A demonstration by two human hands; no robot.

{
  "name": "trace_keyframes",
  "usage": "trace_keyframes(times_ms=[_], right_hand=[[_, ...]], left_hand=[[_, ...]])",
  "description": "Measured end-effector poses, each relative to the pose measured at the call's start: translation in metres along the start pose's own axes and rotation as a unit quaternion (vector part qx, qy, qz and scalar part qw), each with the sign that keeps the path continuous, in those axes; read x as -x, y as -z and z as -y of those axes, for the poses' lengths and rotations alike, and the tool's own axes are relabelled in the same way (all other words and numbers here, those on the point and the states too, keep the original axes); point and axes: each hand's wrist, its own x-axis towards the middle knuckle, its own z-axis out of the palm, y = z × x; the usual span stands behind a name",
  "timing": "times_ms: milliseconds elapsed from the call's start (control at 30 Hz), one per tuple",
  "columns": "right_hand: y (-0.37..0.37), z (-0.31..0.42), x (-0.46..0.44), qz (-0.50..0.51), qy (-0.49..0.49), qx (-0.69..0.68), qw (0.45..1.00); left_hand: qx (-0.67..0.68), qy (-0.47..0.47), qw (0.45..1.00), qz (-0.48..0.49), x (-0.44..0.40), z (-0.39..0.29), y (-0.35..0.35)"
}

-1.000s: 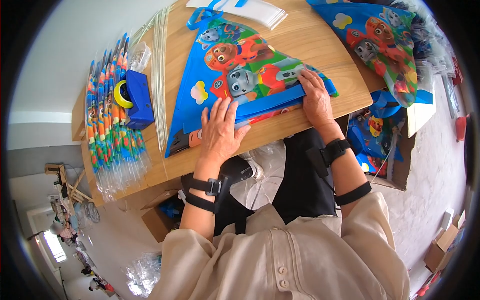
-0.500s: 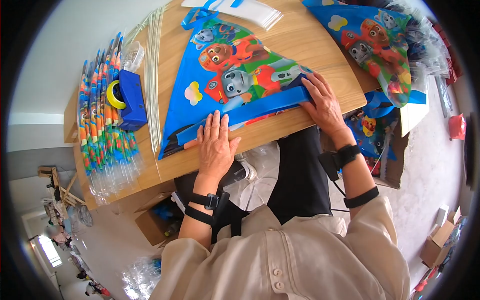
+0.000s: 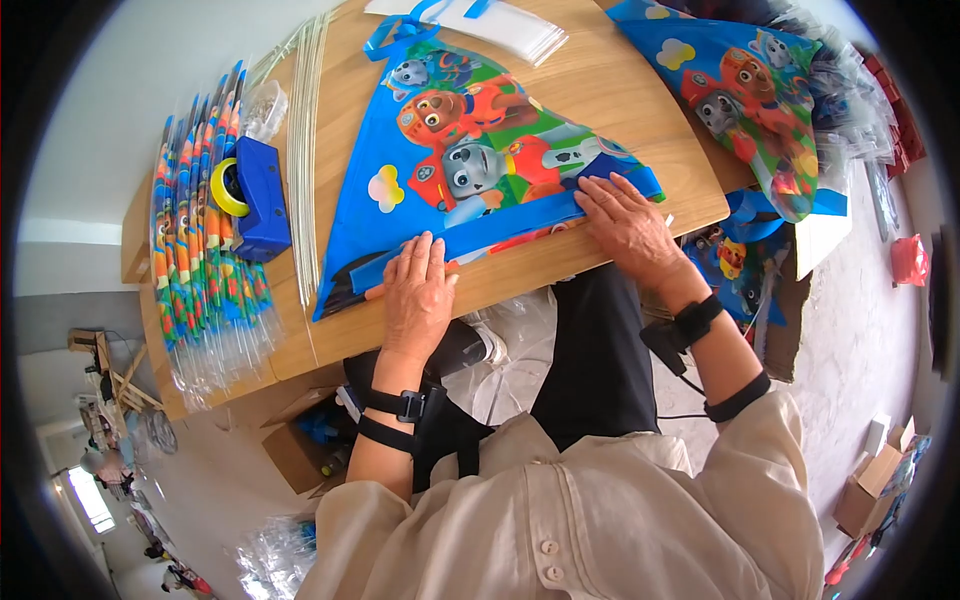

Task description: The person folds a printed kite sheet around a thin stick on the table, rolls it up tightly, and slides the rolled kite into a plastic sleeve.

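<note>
A blue kite sheet (image 3: 390, 235) with cartoon dogs printed on it lies across the wooden table, its lower edge near the table's front. A blue strip (image 3: 500, 228) runs along that edge. My left hand (image 3: 418, 305) rests flat on the strip's left part, fingers stretched out, gripping nothing. Farther right, my right hand (image 3: 635, 232) lies with extended fingers on the strip and the sheet's edge. A looped blue ribbon (image 3: 400, 38) sits at the sheet's top corner.
To the left are thin white rods (image 3: 305, 160), a blue tape dispenser (image 3: 262, 200) and several rolled, bagged kites (image 3: 200, 230). White strips (image 3: 510, 30) lie at the back. Another printed sheet (image 3: 740, 100) hangs over the right edge, above an open carton (image 3: 785, 335).
My right hand has slid left and slightly down along the strip, exposing the strip's right end. My left hand stays on the strip with little change.
</note>
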Motion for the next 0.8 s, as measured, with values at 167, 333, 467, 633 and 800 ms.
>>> trace_keyframes(times_ms=[167,333,467,633,800], right_hand=[[0.01,-0.007,-0.006,-0.015,0.064,0.034,0.997],[0.015,-0.011,-0.014,-0.022,0.087,0.051,0.995],[0.011,-0.029,-0.024,-0.01,0.058,-0.068,0.996],[0.02,-0.061,-0.081,0.12,-0.04,-0.166,0.978],[0.007,-0.079,-0.123,0.308,-0.109,-0.274,0.904]], left_hand=[[-0.079,-0.06,0.995,-0.023,-0.002,0.011,0.003],[-0.087,-0.109,0.989,-0.056,-0.011,0.02,0.006],[0.051,-0.037,0.998,0.026,-0.027,0.032,0.021],[0.207,-0.002,0.977,0.057,-0.048,0.053,0.022],[0.195,0.001,0.98,0.046,-0.055,0.055,0.022]])
